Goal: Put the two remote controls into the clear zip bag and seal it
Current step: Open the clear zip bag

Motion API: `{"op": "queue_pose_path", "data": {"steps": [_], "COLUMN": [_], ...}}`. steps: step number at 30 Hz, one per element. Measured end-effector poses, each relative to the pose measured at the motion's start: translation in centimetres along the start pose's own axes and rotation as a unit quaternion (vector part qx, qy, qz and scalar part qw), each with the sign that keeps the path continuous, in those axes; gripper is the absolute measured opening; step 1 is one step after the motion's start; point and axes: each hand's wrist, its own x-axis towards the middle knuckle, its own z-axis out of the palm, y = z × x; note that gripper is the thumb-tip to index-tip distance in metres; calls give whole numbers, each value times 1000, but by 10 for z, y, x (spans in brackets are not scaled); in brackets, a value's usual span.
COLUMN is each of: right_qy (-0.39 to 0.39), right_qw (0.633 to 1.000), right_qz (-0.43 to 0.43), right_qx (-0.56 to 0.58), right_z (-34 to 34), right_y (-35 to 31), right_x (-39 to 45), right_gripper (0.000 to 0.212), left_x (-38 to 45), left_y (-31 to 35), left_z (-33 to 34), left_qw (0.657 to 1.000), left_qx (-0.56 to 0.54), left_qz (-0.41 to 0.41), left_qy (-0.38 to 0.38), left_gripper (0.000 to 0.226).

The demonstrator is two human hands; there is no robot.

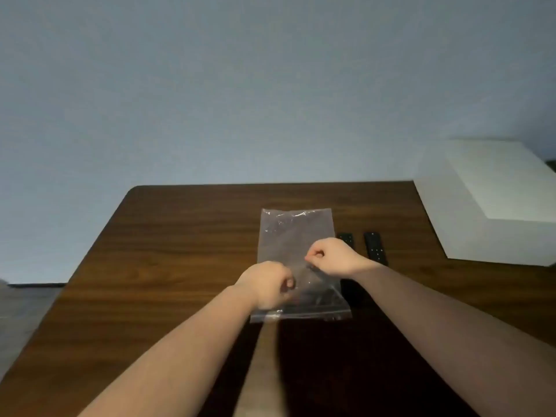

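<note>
- Bag first: the clear zip bag (296, 236) lay flat on the wooden table (180, 236), lengthwise away from us, its zip edge nearest our body and its far end pointing toward the wall (240, 85).
- Our left hand (267, 285) sat over the bag's near left part, fingers curled in with thumb and forefinger pressed together on the plastic; the film looked pinched there, though blur kept us from being sure.
- Our right hand (332, 255) hovered over the bag's right edge, farther from us than the left, its fingers also curled into a loose fist with the fingertips (313, 254) nipping a raised fold of the film.
- Between the two hands the plastic was lifted and creased, while the far half stayed flat on the wood.
- Beyond the bag's right edge we saw two black remote controls lying side by side on the table, outside the bag: the nearer remote (346, 238) just beside the bag and partly hidden by our right wrist, the farther remote (375, 246) a little to its right.
- Small pale button marks showed on both remotes, but we could read no brand, label or writing on them or on the bag.
- At the table's far right corner rested a plain white box (487, 200), well apart from the bag.
</note>
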Motion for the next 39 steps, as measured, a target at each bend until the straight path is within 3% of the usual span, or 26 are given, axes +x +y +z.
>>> {"op": "queue_pose_path", "data": {"steps": [7, 13, 19, 25, 28, 31, 33, 35, 39], "right_qy": [56, 95, 119, 209, 296, 321, 233, 142, 120], "right_qw": [998, 993, 983, 970, 949, 946, 962, 952, 904], "right_qz": [-11, -65, -122, -108, -88, -34, 42, 71, 41], "right_qx": [-4, -16, -67, -61, -60, 41, 135, 260, 409], "right_z": [44, 68, 85, 102, 107, 105, 109, 115, 114], "right_y": [27, 37, 41, 35, 34, 34, 38, 43, 47], "right_x": [9, 14, 3, -29, -47, -68, -81, -86, -82], "right_gripper": [17, 15, 15, 17, 23, 43, 51, 46, 26], "left_x": [12, 16, 3, -11, -10, -10, -10, -11, -13], "left_y": [-13, -19, -15, -2, -1, -1, -2, 0, 3], "left_z": [55, 76, 96, 125, 130, 122, 119, 117, 117], "left_qw": [999, 983, 952, 942, 941, 926, 917, 917, 930], "left_qx": [20, 59, 127, 130, 96, -43, -115, -147, -130], "left_qz": [33, 104, 134, 53, 4, -46, -37, -14, 18], "left_qy": [33, 137, 245, 306, 326, 373, 380, 371, 343], "left_gripper": [51, 19, 16, 7, 6, 8, 9, 6, 5]}}
